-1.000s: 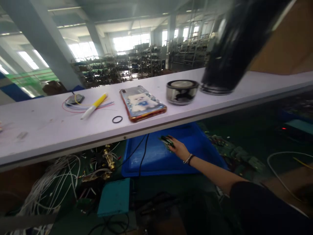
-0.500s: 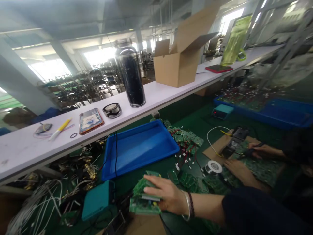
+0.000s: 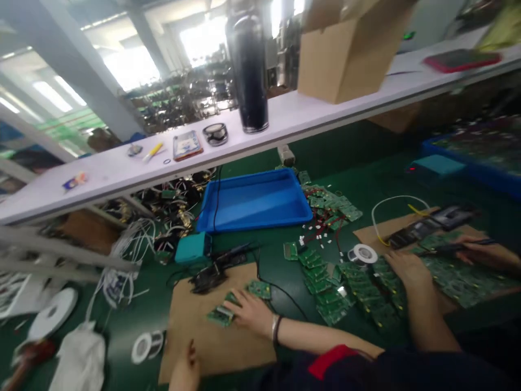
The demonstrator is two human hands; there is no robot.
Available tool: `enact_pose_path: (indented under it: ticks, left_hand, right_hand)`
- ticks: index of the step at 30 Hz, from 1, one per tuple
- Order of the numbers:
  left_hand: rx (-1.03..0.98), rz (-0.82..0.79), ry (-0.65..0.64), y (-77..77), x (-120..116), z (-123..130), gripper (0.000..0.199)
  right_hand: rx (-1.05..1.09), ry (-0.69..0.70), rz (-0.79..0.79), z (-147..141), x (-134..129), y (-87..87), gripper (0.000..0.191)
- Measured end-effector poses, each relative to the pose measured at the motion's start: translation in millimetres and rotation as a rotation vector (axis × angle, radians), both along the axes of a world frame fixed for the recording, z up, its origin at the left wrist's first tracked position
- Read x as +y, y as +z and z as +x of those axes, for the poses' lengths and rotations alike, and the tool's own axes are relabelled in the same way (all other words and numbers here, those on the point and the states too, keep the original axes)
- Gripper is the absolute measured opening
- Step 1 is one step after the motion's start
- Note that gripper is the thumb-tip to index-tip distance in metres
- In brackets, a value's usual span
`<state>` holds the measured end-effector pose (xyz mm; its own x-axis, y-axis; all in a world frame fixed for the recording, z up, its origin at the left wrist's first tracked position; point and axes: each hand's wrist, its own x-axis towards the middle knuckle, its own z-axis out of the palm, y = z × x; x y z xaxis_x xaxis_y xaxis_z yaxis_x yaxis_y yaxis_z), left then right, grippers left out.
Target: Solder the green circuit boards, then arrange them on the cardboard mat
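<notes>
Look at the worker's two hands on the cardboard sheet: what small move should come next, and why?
Probably the right hand should set its green circuit boards flat on the cardboard sheet. It rests on them there, and the left hand sits at the sheet's near edge, seemingly steadying it.

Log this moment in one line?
right hand: on circuit boards | left hand: on cardboard sheet | blue tray: behind

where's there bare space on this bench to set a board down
The blue tray looks bare inside. Open green mat lies between the cardboard sheet and the board piles. The sheet is bare below the right hand. It is crowded right of the tray with green circuit boards, and left of it with tangled wires.
</notes>
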<state>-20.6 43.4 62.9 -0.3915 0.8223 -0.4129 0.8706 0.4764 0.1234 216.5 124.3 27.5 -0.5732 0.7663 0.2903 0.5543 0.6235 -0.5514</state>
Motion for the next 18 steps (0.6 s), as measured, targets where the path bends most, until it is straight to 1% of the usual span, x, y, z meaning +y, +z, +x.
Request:
enact_pose_path:
  ticks: [2,5,7,10,12,14,16,18]
  left_hand:
    - [-0.049,-0.041,0.066,-3.5,-17,2,0.035]
    - [-0.107,-0.053,0.12,-9.9,-29,4,0.04]
    - [-0.143,-0.049,0.138,-14.4,-32,5,0.039]
    - [-0.195,-0.025,0.152,-21.6,-38,9,0.036]
    - [-0.228,0.0,0.155,-26.8,-42,13,0.035]
    - [-0.259,0.033,0.153,-31.8,-45,17,0.036]
    - [-0.284,0.074,0.145,-36.4,-46,23,0.039]
    - [-0.3,0.121,0.128,-40.9,-46,31,0.046]
  right_hand:
    - [-0.071,0.053,-0.038,-10,-5,-11.6,0.047]
    - [-0.153,0.145,-0.064,-27,-17,-25.4,0.044]
    - [-0.192,0.184,-0.068,-37,-24,-29.6,0.042]
    - [-0.215,0.184,-0.07,-44,-31,-30.0,0.043]
    - [-0.195,0.165,-0.069,-42,-34,-29.1,0.049]
    - [-0.155,0.146,-0.067,-32,-37,-29.4,0.059]
    - [-0.111,0.109,-0.072,-16,-40,-32.8,0.068]
    - [-0.078,0.039,-0.09,2,-42,-39.5,0.07]
